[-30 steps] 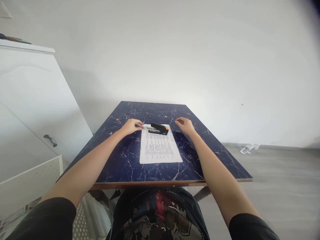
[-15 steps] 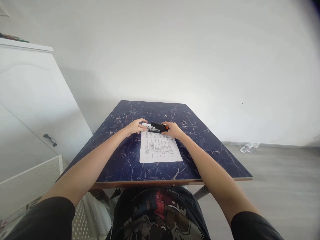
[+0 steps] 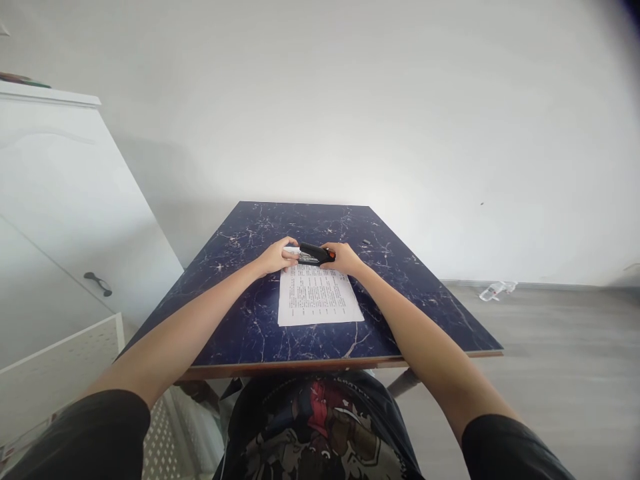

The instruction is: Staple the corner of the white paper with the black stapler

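Left hand point(image 3: 274, 257) pinching sheet point(image 3: 318, 300) corner, right hand point(image 3: 345, 259) gripping stapler point(image 3: 314, 253), stapler between both hands

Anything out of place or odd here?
Only a clear plastic bottle lying on the grey floor beside the wall. The white printed sheet lies flat on the blue marbled table, black stapler at its top edge.
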Motion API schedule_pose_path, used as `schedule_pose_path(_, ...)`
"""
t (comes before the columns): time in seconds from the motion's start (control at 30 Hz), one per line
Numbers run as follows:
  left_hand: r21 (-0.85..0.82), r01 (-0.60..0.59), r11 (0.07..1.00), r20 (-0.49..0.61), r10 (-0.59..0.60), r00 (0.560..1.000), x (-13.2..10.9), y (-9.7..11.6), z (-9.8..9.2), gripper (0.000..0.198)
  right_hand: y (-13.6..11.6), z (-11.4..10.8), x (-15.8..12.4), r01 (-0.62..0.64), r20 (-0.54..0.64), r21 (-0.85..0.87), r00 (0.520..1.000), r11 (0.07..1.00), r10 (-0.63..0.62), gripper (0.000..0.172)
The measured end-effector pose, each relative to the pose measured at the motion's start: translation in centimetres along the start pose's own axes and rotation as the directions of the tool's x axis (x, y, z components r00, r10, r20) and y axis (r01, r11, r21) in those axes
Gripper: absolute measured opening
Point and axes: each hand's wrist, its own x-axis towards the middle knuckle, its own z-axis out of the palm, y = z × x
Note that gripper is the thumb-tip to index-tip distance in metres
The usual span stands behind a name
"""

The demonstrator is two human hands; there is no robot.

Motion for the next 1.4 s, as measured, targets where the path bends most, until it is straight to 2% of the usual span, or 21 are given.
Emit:
schedule_pose_path(0.27,-0.057,-0.025,0.998,0.031,0.027,0.999,-0.2,0.6,0.3,0.055,-0.3,0.4,0.0,0.020,0.013,-0.005,1.000,1.000,-0.020,0.047)
schedule_pose_path(0.37,0.056,-0.056,0.997,0.011,0.056,0.998,-0.2,0.6,0.0,0.043,-0.6,0.6,-0.2,0.034,0.030,0.012,0.999,0.999,-0.034,0.052)
schedule_pose_path(0.43,0.235,-0.069,0.970,-0.076,0.089,0.993,-0.2,0.5,-0.5,0.031,-0.7,0.7,-0.3,0.049,0.038,0.033,0.998,0.998,-0.050,0.056)
schedule_pose_path(0.5,0.477,-0.026,0.879,-0.195,0.135,0.972,-0.3,0.2,-1.2,0.024,-0.7,0.6,-0.4,0.059,0.049,0.038,0.997,0.998,-0.061,0.058)
schedule_pose_path(0.57,0.682,0.080,0.727,-0.290,0.168,0.942,-0.4,-0.2,-2.0,0.033,-0.5,0.5,-0.4,0.048,0.080,0.018,0.996,0.999,-0.049,0.057)
schedule_pose_path(0.63,0.766,0.241,0.596,-0.367,0.097,0.925,-0.5,-0.9,-2.8,0.048,-0.4,0.3,-0.3,0.027,0.118,-0.015,0.993,1.000,-0.025,0.052)
schedule_pose_path(0.73,0.748,0.435,0.501,-0.424,-0.144,0.894,-0.4,-1.8,-3.4,0.064,-0.2,-0.1,-0.1,0.018,0.145,-0.044,0.989,0.999,-0.011,0.048)
schedule_pose_path(0.8,0.745,0.460,0.483,-0.402,-0.225,0.888,-0.3,-2.3,-3.6,0.068,-0.2,-0.3,0.1,0.028,0.151,-0.057,0.988,0.998,-0.019,0.046)
schedule_pose_path(0.97,0.759,0.454,0.468,-0.395,-0.223,0.891,-0.1,-2.7,-3.5,0.068,0.7,-1.6,-0.8,0.051,0.142,-0.096,0.989,0.994,-0.037,0.045)
schedule_pose_path(1.1,0.765,0.436,0.474,-0.381,-0.213,0.900,0.0,-2.8,-3.5,0.070,3.6,-4.0,-3.3,0.015,0.118,-0.107,0.993,0.994,-0.003,0.045)
schedule_pose_path(1.27,0.760,0.437,0.481,-0.378,-0.219,0.900,0.1,-3.0,-3.5,0.070,7.9,-8.2,-6.5,-0.119,0.147,-0.072,0.981,0.990,0.128,0.056)
schedule_pose_path(1.4,0.755,0.442,0.484,-0.388,-0.213,0.897,0.2,-3.1,-3.5,0.070,9.4,-9.9,-7.6,-0.217,0.154,-0.095,0.961,0.971,0.230,0.052)
